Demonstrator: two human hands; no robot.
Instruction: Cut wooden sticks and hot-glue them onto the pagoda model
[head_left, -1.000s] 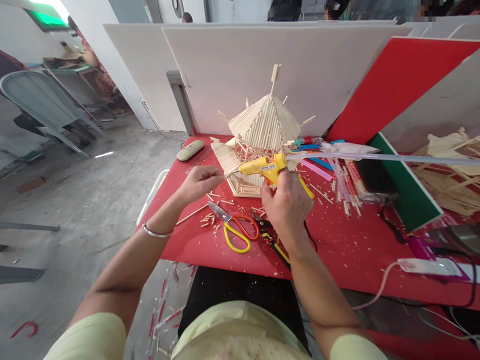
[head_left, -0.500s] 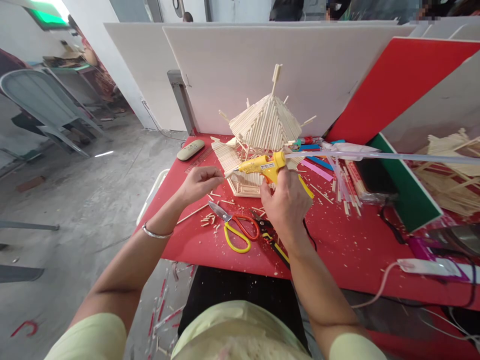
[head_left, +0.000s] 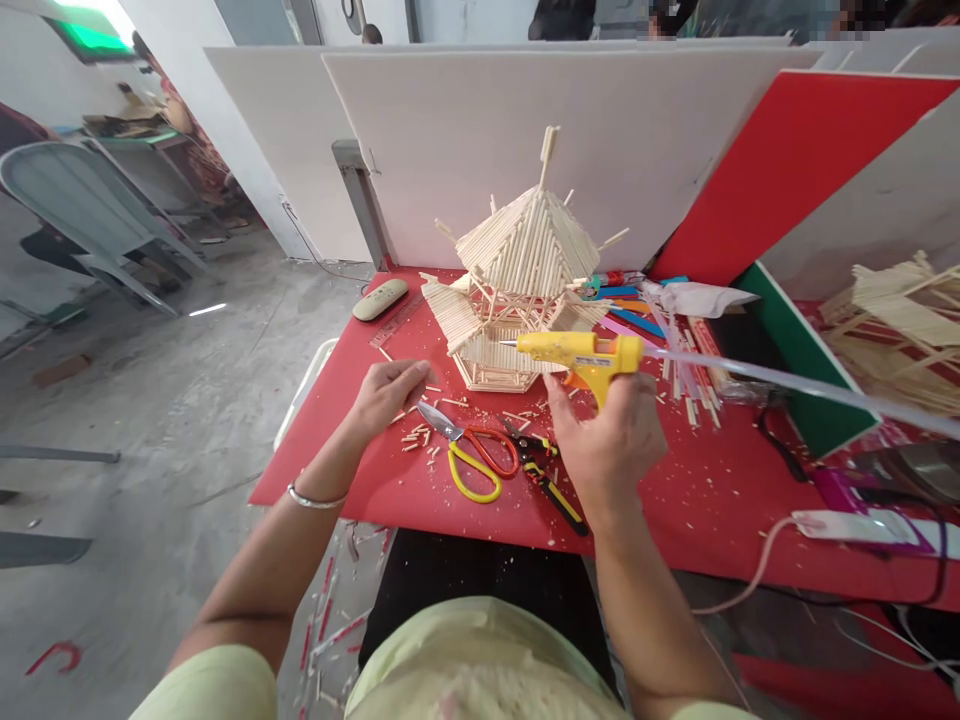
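Note:
My right hand (head_left: 611,430) grips a yellow glue gun (head_left: 577,352) by its handle, with a long clear glue stick (head_left: 780,378) trailing from its back. The nozzle points left, in front of a model pavilion (head_left: 529,245) built from thin wooden sticks with a peaked roof. My left hand (head_left: 386,398) is closed in a pinch left of the model; whatever its fingertips hold is too small to make out. Scissors (head_left: 480,455) with one red and one yellow handle lie between my hands. Beside them are black and yellow pliers (head_left: 551,485), near my right wrist.
Cut stick pieces (head_left: 416,437) litter the red table (head_left: 480,515). A beige computer mouse (head_left: 381,299) lies at the back left. White boards (head_left: 450,120) stand behind the model. At right are a green board (head_left: 817,390), a power strip (head_left: 855,527) and another stick model (head_left: 892,310).
My right hand has moved the glue gun to the right, away from my left hand. My left hand has drawn back slightly left and down, still pinched.

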